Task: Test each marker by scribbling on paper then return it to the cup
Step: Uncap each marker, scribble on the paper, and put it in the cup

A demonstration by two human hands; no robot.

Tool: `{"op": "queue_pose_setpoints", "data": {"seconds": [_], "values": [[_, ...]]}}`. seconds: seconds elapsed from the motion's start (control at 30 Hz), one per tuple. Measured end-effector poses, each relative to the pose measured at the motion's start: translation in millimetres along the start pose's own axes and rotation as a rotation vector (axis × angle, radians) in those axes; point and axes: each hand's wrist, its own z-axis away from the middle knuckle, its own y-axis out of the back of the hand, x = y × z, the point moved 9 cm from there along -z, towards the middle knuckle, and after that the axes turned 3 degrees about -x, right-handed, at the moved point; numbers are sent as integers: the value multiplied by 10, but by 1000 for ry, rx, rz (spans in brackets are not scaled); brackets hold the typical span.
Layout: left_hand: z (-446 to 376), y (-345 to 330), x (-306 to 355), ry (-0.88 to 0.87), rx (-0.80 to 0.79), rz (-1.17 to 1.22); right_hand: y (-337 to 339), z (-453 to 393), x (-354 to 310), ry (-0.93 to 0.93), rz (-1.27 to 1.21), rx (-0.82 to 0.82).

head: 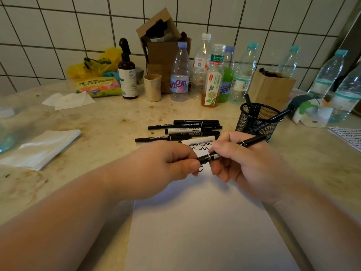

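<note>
Both hands clamped on one marker (232, 148) over the paper (205, 222): left hand (166, 165) pinches cap end, right hand (240, 159) grips barrel. Risk: a hard cap tug jerks the nib, smearing ink on fingers or sheet.

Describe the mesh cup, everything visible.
The mesh cup is a black round holder that looks like wire mesh with a solid rim. It stands upright on the counter, right of the loose marker pile and in front of a brown cardboard box. A few black markers stand in it, leaning over the rim. The marker held in the right hand crosses in front of its lower edge; neither hand touches the cup.
</note>
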Motion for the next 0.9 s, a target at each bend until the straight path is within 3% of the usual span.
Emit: {"op": "queue_pose_setpoints", "data": {"seconds": [0.23, 0.33, 0.37, 0.43, 0.5, 0.57, 0.7, 0.9], "values": [[69, -82, 97, -119, -277, 218, -93, 20, -106, 63, -15, -117], [166, -74, 37, -142, -414, 346, 140, 30, -210, 110, -81, -27], [160, -6, -19, -123, -376, 409, 259, 32, -238, 111, -132, 26], [64, 209, -201, -21, -130, 464, 426, 39, -236, 111, -202, 110], [4, 415, -367, 98, 192, 277, 478, 11, -105, 41, -172, 195], [-13, 450, -378, 154, 330, 26, 494, -20, 69, -63, -20, 264], [-22, 323, -336, 196, 235, -321, 547, 21, 210, -214, 151, 351], [-51, 239, -422, 203, 166, -417, 533, 40, 239, -246, 261, 371]]}}
